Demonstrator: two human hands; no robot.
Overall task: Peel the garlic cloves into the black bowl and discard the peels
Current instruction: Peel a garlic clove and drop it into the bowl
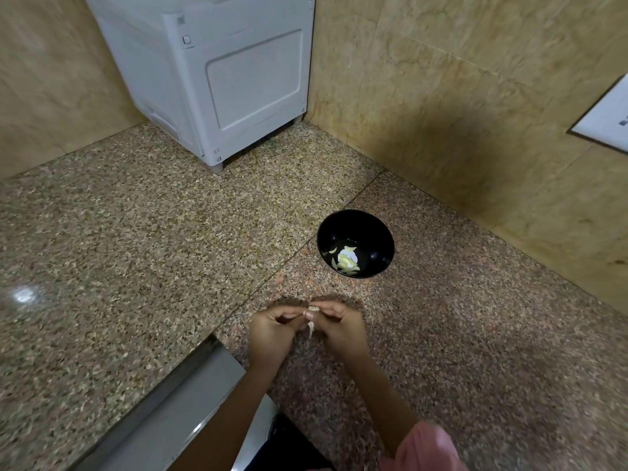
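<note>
You were mid-peel: your left hand (272,331) and right hand (341,329) both pinched one garlic clove (312,311) between them, a strip of peel (310,329) hanging below. The black bowl (380,232), holding peeled cloves (346,260), sat a little beyond your right hand. The next move, I judge, called for stripping the rest and dropping the clove there. How much skin remained was too small to tell.

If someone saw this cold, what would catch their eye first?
Low in the middle, the left hand and right hand pinch a garlic clove with peel hanging from it. Beyond them to the right, a black bowl on the granite counter holds pale peeled cloves. A white appliance fills the back corner.
</note>
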